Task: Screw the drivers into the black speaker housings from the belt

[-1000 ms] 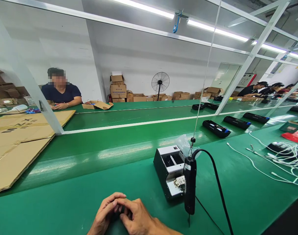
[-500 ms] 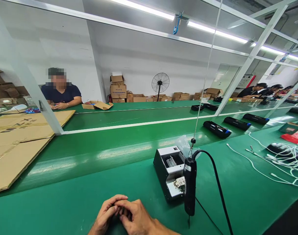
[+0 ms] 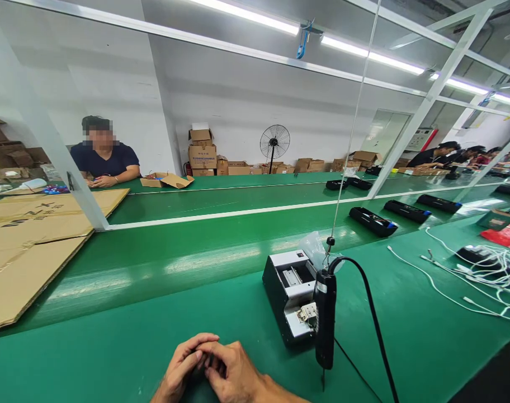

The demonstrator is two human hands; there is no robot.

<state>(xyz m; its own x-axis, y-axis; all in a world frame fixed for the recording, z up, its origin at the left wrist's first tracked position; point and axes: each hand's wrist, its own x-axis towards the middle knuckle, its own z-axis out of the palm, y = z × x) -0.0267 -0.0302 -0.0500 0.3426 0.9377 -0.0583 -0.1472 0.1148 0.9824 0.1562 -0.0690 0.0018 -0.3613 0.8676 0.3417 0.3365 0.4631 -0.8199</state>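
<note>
Green worktop [image 3: 112,347], lower centre: left hand [image 3: 183,366] and right hand [image 3: 234,372] are resting clasped, grips curling closed on each other; screwdriver [image 3: 325,319] is hanging untouched alongside.

The black electric screwdriver [image 3: 324,319] hangs upright on a wire [image 3: 351,134], bit pointing down, just beside the grey-and-black screw feeder box [image 3: 289,294] on the green bench [image 3: 112,347]

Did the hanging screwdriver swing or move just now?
No. The screwdriver hangs where it did before, still overlapping the right edge of the grey box.
</note>
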